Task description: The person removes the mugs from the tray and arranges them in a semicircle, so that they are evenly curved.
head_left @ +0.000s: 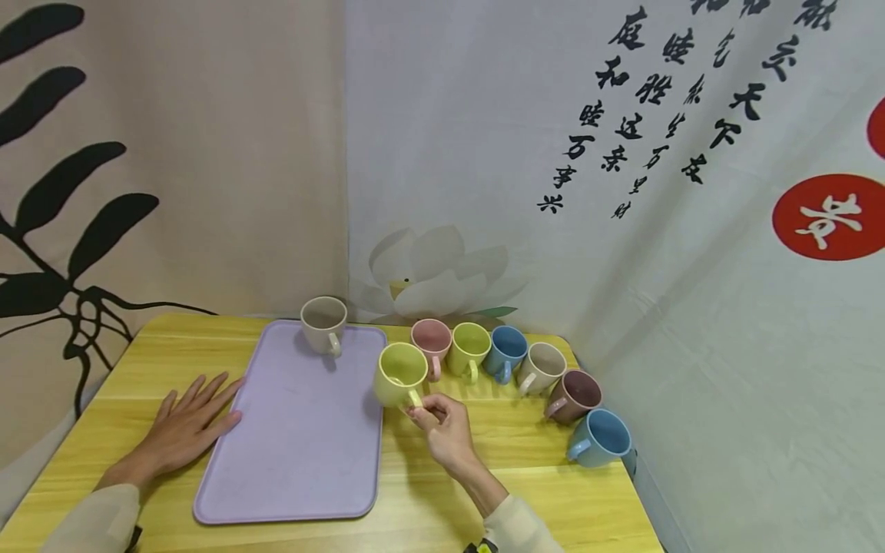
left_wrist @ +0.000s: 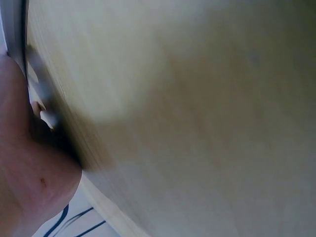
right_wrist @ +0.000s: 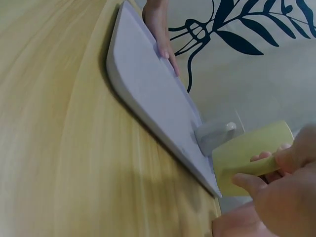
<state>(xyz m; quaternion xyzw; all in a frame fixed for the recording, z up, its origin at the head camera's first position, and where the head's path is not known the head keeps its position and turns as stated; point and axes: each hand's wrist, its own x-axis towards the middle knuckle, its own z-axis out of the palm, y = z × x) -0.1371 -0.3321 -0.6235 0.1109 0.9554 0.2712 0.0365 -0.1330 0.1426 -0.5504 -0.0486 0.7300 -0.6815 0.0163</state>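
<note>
My right hand (head_left: pixel 449 434) pinches the handle of a yellow-green mug (head_left: pixel 399 376), which is upright over the right edge of a lilac tray (head_left: pixel 297 461). In the right wrist view the fingers wrap the handle of that mug (right_wrist: pixel 247 153). A grey-white mug (head_left: pixel 323 326) stands at the tray's far end, its handle toward me. My left hand (head_left: pixel 183 430) lies flat with straight fingers, its fingertips at the tray's left edge. The left wrist view shows mostly blurred wooden tabletop and part of the hand (left_wrist: pixel 34 182).
Right of the tray, several mugs curve along the table's back and right edges: a pink mug (head_left: pixel 430 338), a second yellow-green mug (head_left: pixel 470 347), a blue mug (head_left: pixel 507 349), a cream mug (head_left: pixel 542 365), a dark mauve mug (head_left: pixel 576 393) and a light blue mug (head_left: pixel 601 438). A printed curtain (head_left: pixel 442 153) hangs behind.
</note>
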